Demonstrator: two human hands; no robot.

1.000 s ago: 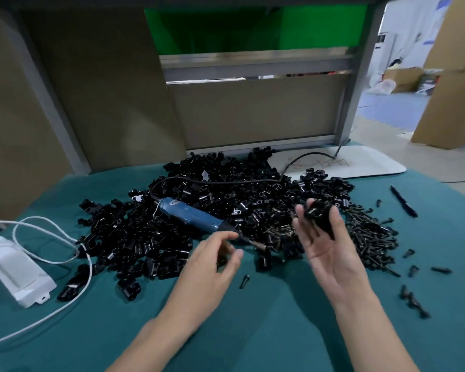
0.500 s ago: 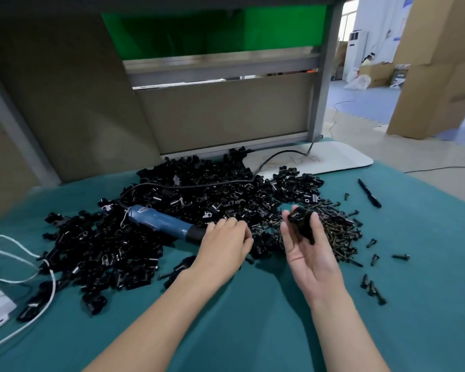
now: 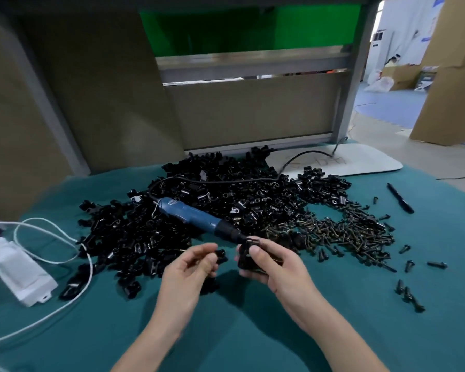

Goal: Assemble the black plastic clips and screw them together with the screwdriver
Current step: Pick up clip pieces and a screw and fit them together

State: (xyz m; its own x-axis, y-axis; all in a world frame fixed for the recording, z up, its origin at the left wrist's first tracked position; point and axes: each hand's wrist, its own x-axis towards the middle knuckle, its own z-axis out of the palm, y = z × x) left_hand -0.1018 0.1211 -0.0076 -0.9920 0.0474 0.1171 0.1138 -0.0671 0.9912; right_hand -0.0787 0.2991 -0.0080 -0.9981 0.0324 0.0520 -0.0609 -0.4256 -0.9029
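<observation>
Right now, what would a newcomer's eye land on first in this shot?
First, the big pile of black clips across the middle of the teal cloth, with the blue screwdriver lying on top. Then the hands just in front of it: the left hand pinches a small clip, and the right hand grips a second clip. A heap of screws lies to the right.

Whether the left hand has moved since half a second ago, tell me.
Yes. The left hand has pulled back toward the person, off the tip of the blue screwdriver, now pinching a black clip.
</observation>
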